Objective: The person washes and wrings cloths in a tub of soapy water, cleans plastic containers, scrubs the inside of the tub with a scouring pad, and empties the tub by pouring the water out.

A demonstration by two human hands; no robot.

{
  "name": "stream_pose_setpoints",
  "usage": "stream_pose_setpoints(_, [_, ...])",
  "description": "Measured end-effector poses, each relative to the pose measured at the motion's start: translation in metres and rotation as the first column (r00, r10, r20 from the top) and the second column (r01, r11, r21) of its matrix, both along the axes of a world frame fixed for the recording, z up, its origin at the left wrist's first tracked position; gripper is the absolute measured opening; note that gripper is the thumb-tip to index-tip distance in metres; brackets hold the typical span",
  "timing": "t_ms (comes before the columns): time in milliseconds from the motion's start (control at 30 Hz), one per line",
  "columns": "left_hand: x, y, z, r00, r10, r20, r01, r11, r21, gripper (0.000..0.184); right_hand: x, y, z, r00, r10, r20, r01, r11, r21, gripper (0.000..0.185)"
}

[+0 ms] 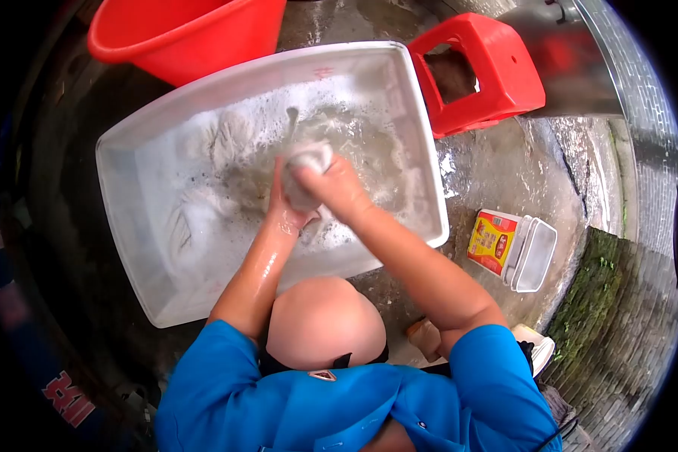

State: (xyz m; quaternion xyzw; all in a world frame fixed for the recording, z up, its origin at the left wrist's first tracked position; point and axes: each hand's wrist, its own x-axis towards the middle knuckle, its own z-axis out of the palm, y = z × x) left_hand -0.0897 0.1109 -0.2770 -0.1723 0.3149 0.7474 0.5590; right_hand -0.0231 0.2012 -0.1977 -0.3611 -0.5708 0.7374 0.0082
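Observation:
Both of my hands are over the middle of a large white plastic tub of cloudy, soapy water. Between them is a wet greyish-white cloth, bunched up and smeared by motion. My left hand supports it from the left and below, its wrist wet and shiny. My right hand is closed on the cloth's upper right side, with the thumb across it. Some fingers of both hands are hidden behind the cloth. Other pale cloth lies half under the suds in the tub's left part.
A red basin stands beyond the tub, and a red plastic stool touches its far right corner. On the wet floor to the right sits a clear plastic container with a red and yellow label. A mossy brick edge runs farther right.

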Motion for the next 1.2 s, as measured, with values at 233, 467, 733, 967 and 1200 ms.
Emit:
stream_pose_setpoints(233, [-0.002,-0.004,0.018,0.937,0.085,-0.337,-0.075,0.996,0.045,0.046,-0.001,-0.064,0.038,0.845,0.338,-0.415,-0.028,0.803,0.595,0.035])
stream_pose_setpoints(467, [-0.015,0.012,-0.011,0.992,0.058,0.116,-0.05,0.996,-0.072,0.038,-0.043,-0.007,-0.018,0.945,0.325,-0.025,-0.108,0.387,0.916,0.028])
stream_pose_setpoints(733, [-0.104,-0.083,-0.027,0.895,0.285,-0.344,-0.391,0.873,-0.293,0.041,0.042,0.061,-0.069,0.954,-0.245,0.173,0.141,0.875,0.462,0.033])
stream_pose_setpoints(967, [-0.021,-0.067,0.003,0.847,-0.081,-0.526,-0.234,0.831,-0.505,0.084,0.099,0.068,-0.13,0.824,-0.332,0.46,0.07,0.864,0.499,0.049])
stream_pose_setpoints(1200, [-0.033,0.006,0.016,0.989,-0.127,0.076,0.134,0.987,-0.09,0.062,-0.002,0.0,-0.013,0.999,0.042,0.011,-0.043,0.963,0.265,0.021])
